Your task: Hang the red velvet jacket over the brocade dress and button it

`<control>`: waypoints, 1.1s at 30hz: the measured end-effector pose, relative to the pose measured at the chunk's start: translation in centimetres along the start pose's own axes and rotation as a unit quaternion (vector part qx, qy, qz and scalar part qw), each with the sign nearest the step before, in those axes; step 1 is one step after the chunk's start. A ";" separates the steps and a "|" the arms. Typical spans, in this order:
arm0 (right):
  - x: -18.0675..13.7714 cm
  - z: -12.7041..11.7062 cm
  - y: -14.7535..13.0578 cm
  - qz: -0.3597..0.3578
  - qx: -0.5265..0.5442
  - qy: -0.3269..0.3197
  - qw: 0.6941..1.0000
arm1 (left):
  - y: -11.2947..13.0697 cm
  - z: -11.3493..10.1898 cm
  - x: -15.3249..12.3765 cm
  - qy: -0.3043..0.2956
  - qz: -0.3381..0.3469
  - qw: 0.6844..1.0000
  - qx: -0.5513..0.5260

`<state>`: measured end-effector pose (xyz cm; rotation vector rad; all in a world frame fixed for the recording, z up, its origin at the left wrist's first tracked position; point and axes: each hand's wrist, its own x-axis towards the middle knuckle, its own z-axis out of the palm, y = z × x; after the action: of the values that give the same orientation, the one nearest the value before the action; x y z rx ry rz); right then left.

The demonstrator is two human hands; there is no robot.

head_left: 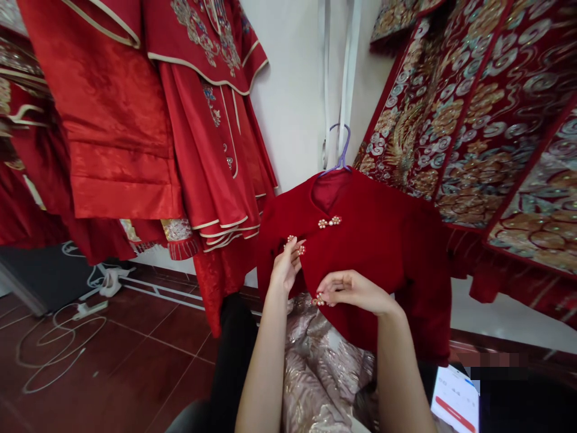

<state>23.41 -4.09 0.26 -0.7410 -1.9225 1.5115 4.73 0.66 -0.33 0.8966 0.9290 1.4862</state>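
A red velvet jacket (365,252) hangs in front of me on a purple hanger (343,150). Its top flower-shaped clasp (330,222) is fastened at the chest. My left hand (285,266) closes on the jacket's front edge, fingers beside a pearl-like flower clasp (301,250). Lower down, my right hand (354,291) pinches another flower clasp (318,299) between thumb and fingertips. The front edges part below the top clasp. Shiny pinkish-silver patterned fabric (315,379) lies under the jacket, between my forearms.
Red garments (121,132) hang at the left, and heavily embroidered ones (478,120) at the right. White straps (345,72) hang down to the hanger. A lit phone (456,400) is at lower right. White cables (58,337) lie coiled on the tiled floor (135,361).
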 end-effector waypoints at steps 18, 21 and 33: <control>-3.9 -2.3 0.5 0.001 0.049 -0.030 0.998 | 8.6 6.0 2.7 -0.214 0.433 0.672 0.562; -3.9 -2.2 0.4 0.004 0.048 -0.030 0.998 | 9.0 6.5 2.8 -0.256 0.423 0.665 0.560; -3.0 -1.6 -0.6 -0.037 0.037 0.073 0.996 | 7.8 6.5 3.3 -0.193 0.568 0.473 0.645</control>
<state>26.54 -5.36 0.85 -0.7187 -1.7583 1.4335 7.20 3.84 9.57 3.3579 1.0264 1.0866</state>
